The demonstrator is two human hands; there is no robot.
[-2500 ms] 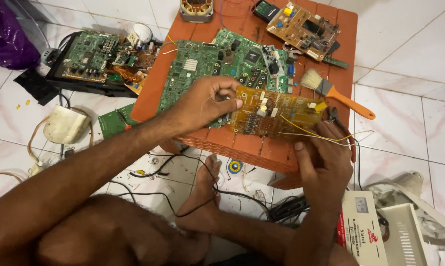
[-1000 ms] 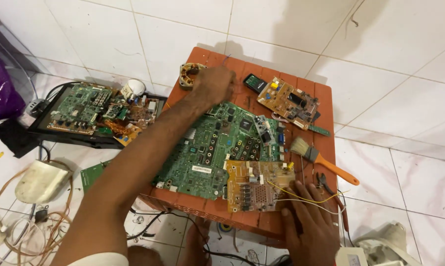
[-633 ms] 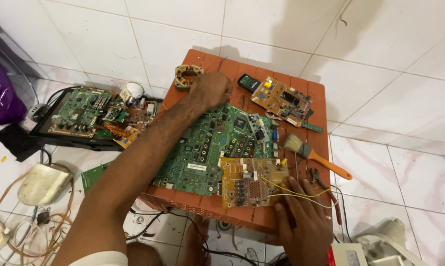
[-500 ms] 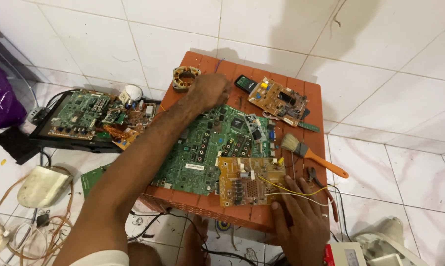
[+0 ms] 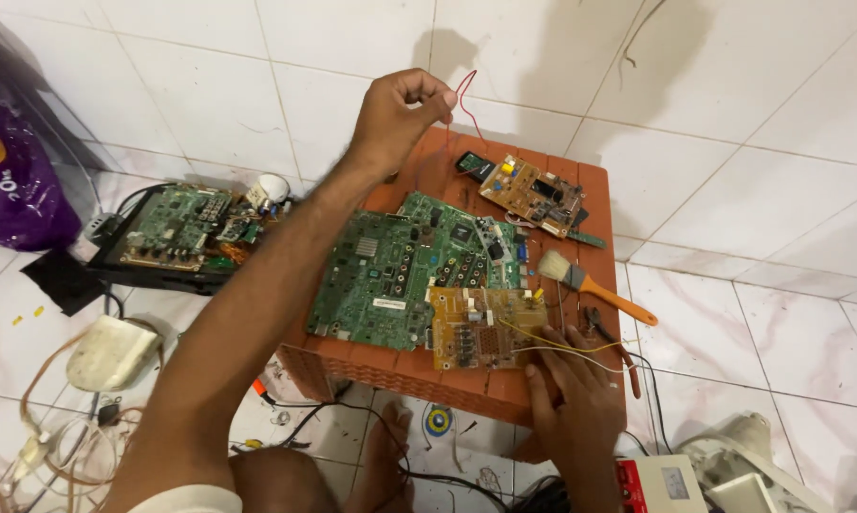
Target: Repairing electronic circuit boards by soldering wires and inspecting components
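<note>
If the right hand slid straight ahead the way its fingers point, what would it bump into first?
Most likely the yellow board: the right hand lies on the stool, its fingers aimed at that board's near edge and already among its wires.

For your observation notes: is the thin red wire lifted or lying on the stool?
Lifted: left hand pinches the red wire above the orange stool.

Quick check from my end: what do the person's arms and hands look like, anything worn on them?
Both are bare: no gloves, rings, watch or bands show on the left hand or the right hand. The left forearm is uncovered along its whole length; a bit of white sleeve shows at the bottom edge. The right wrist is bare too.
</note>
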